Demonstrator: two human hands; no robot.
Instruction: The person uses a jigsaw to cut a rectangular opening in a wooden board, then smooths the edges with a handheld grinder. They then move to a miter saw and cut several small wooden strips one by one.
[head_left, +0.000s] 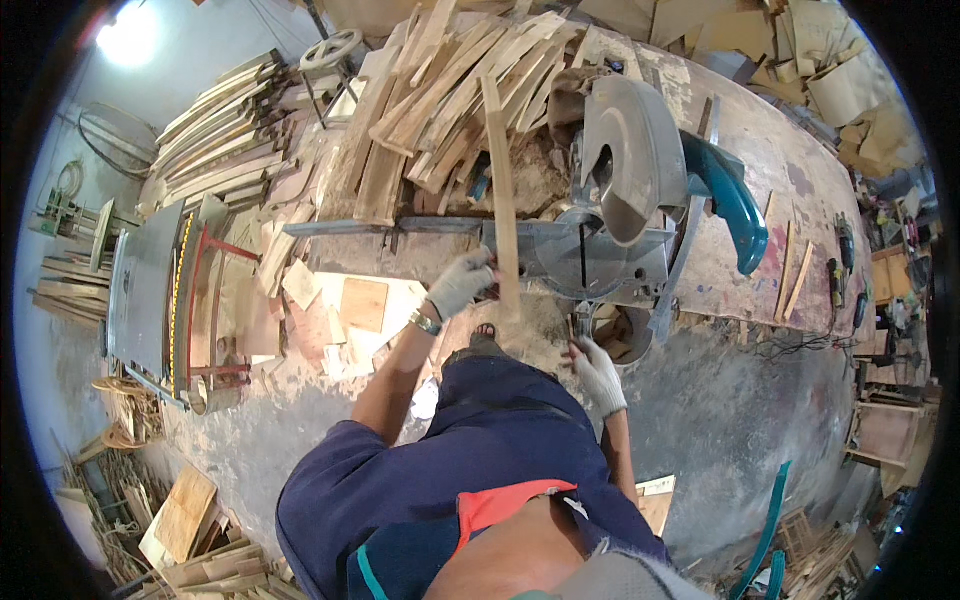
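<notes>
A long wooden strip [500,180] stands up beside the saw's fence, its lower end toward me. My left hand [463,285], in a whitish glove with bare fingertips, is closed on the strip near its lower end. To the right, the miter saw [640,160] has a grey blade guard and a teal handle [735,205]; its head is over the round slotted table [570,255]. My right hand [597,375], gloved alike, is in front of the saw table with its fingers curled. Something small and thin shows at its fingertips, too small to name.
A heap of wooden strips [450,100] lies behind the long metal fence [380,227]. More boards [225,120] are stacked at the far left, near a table saw [150,300]. Thin sticks [797,280] and power tools [846,245] lie on the right of the bench.
</notes>
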